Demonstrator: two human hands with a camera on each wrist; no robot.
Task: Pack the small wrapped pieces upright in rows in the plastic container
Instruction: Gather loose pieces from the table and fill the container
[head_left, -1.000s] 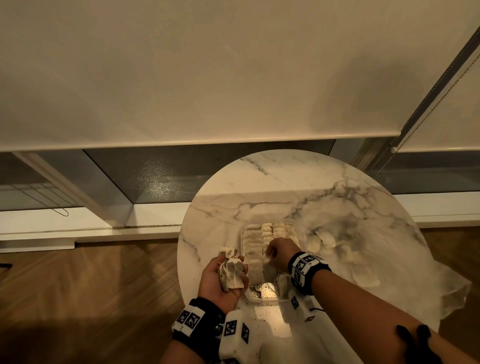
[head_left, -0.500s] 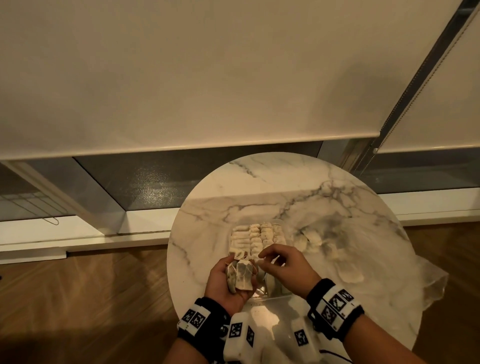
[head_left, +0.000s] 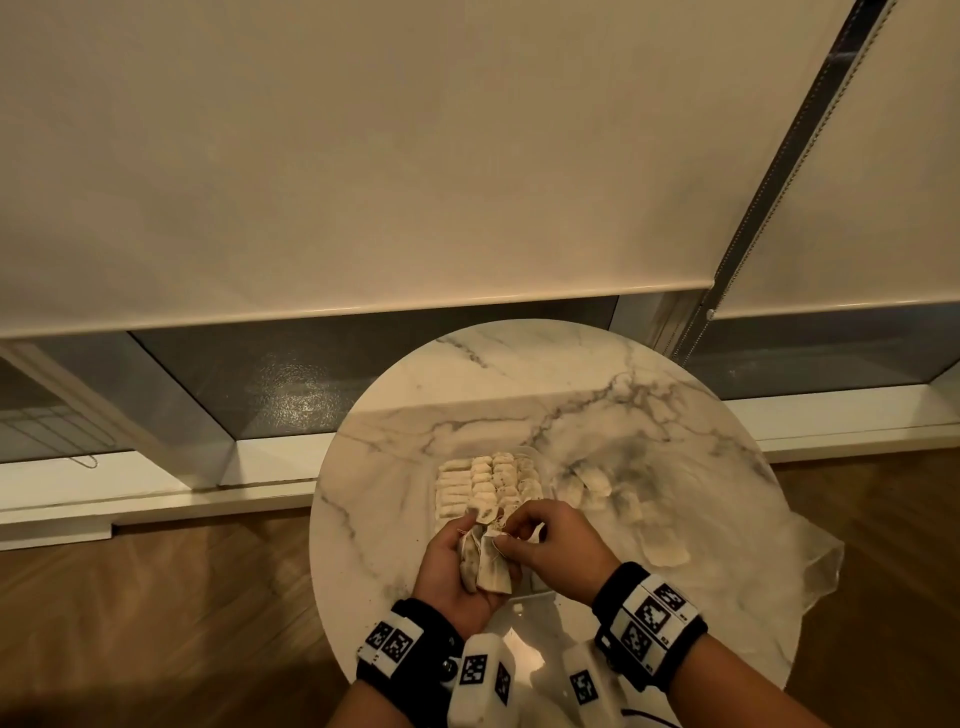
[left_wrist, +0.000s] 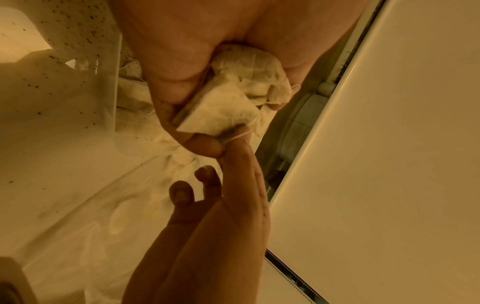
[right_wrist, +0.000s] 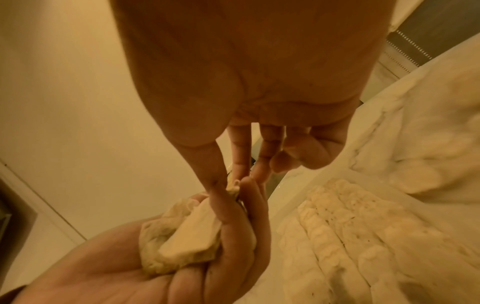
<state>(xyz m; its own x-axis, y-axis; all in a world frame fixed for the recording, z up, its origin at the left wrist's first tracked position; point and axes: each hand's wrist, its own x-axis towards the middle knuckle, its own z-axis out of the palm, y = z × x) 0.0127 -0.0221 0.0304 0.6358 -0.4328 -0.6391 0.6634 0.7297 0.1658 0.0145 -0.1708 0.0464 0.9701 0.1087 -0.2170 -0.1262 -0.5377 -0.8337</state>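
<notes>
My left hand (head_left: 457, 561) is cupped palm up and holds a small bunch of pale wrapped pieces (head_left: 485, 566) just in front of the clear plastic container (head_left: 537, 465). My right hand (head_left: 511, 535) pinches the top corner of one piece (right_wrist: 232, 188) in that bunch between thumb and forefinger. The same bunch (left_wrist: 233, 98) fills the left wrist view, with the right fingertips at its lower tip. Several rows of pieces (head_left: 483, 480) stand upright in the container (right_wrist: 298, 185).
The round marble table (head_left: 519, 374) carries a crumpled clear plastic bag (head_left: 810, 561) with loose pieces (head_left: 665, 545) to the right of the container. Dark crumbs speckle the table near my wrists. Wooden floor lies beyond the table edge; a window blind hangs behind.
My right hand left the container and came back to the left hand, where it now pinches a piece. The left hand kept the bunch and shifted slightly toward the container.
</notes>
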